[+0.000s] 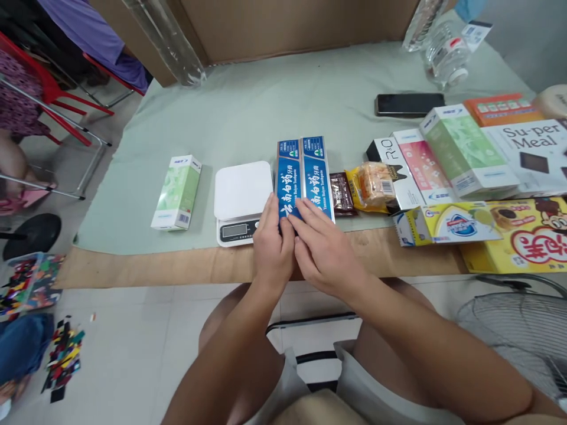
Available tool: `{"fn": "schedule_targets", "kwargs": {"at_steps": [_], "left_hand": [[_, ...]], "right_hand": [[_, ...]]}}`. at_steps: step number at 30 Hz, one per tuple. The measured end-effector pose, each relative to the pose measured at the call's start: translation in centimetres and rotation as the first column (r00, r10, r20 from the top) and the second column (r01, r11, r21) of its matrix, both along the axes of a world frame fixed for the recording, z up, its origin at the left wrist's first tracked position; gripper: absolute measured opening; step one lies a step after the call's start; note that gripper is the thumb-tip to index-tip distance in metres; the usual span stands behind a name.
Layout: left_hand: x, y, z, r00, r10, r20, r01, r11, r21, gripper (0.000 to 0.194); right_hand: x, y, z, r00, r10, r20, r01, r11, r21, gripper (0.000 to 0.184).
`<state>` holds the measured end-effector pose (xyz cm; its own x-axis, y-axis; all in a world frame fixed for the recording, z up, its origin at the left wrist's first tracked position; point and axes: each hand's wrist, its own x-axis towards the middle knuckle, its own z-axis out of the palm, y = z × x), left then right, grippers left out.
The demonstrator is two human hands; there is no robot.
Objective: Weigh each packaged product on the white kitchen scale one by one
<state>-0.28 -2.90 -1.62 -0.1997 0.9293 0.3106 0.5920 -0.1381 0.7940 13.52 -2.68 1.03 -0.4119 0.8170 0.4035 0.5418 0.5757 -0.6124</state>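
Two blue toothpaste boxes lie side by side on the table, a left toothpaste box and a right toothpaste box. My left hand rests at the near left edge of the left box, its fingers stretched out. My right hand lies over the near ends of both boxes with its fingers extended flat. The two hands touch near the thumbs. Just left of the boxes is a white kitchen scale with nothing on its plate. Farther left, a green and white box sits by itself.
Right of the boxes are a dark brown packet, a yellow snack packet and several stacked cartons. A phone and a plastic bottle lie behind. Cardboard stands at the back. A fan is at lower right.
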Motion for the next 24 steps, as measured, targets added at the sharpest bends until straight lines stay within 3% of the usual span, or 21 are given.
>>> {"fn": "schedule_targets", "kwargs": {"at_steps": [3,6,9,13,16,20,24], "left_hand": [[0.8,0.0,-0.7,0.996,-0.018,-0.089,0.020,1.000,0.018,0.048],[1.5,-0.4,-0.7,0.967,-0.081,-0.242,0.092,0.995,0.034,0.049],[1.7,-0.5,-0.4,0.918,-0.136,-0.371,0.158,0.987,0.030,0.049],[1.4,-0.3,-0.2,0.869,-0.248,-0.427,0.271,0.963,-0.008,0.046],[1.2,-0.3,0.1,0.866,-0.267,-0.423,0.304,0.952,0.023,0.043],[-0.1,-0.6,1.4,0.928,-0.115,-0.354,0.207,0.950,0.235,0.038],[-5.3,0.1,1.6,0.952,0.186,-0.243,-0.076,0.913,0.402,0.033]], "right_hand": [[0.9,0.6,-0.1,1.000,-0.026,-0.012,0.027,0.998,0.064,0.045],[2.4,1.3,-0.6,0.991,-0.132,0.032,0.132,0.991,0.002,0.047],[3.7,1.9,-1.7,0.987,-0.127,0.094,0.134,0.989,-0.064,0.050],[4.4,1.9,-2.8,0.990,-0.090,0.111,0.092,0.996,-0.020,0.047],[4.3,1.7,-2.6,0.989,-0.117,0.096,0.117,0.993,0.005,0.046],[3.3,1.0,-0.7,0.989,-0.149,-0.011,0.149,0.980,0.130,0.046],[0.4,-0.5,0.7,0.994,0.011,-0.108,0.016,0.969,0.246,0.047]]}}
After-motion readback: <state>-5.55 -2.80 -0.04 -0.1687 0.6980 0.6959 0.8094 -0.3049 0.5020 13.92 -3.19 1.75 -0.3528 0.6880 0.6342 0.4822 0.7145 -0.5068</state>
